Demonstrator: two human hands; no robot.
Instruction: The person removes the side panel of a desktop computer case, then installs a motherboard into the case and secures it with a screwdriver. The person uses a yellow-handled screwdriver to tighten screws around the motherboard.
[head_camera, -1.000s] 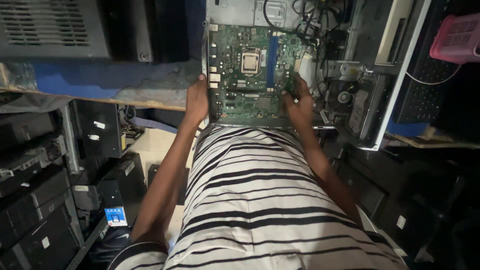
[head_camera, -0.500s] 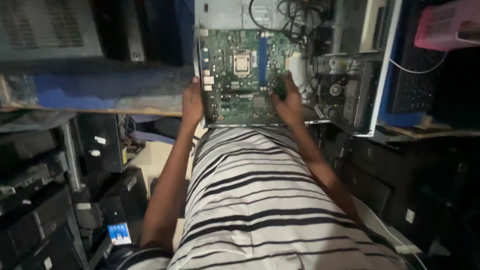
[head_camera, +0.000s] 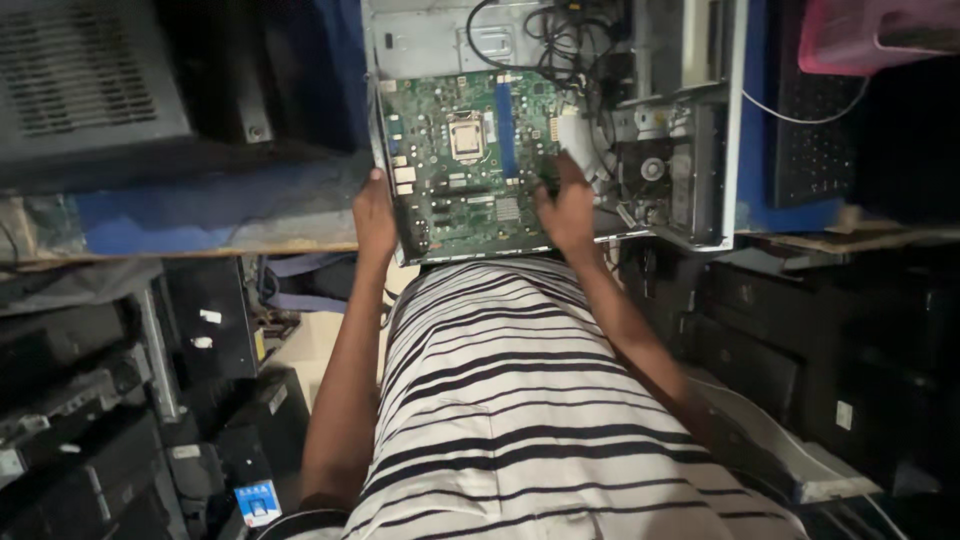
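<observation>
The green rectangular circuit board (head_camera: 470, 160) lay flat inside the open grey metal computer case (head_camera: 700, 120) on the tabletop (head_camera: 200, 215), its long axis running away from the person. The left hand (head_camera: 374, 212) gripped the board's near left edge, fingers closed on it; the right hand (head_camera: 568, 205) rested on the near right edge, fingers curled over the board. Both hands were equally near, one at each side. A tangle of black cables (head_camera: 560, 30) sat beyond the board's far right corner.
</observation>
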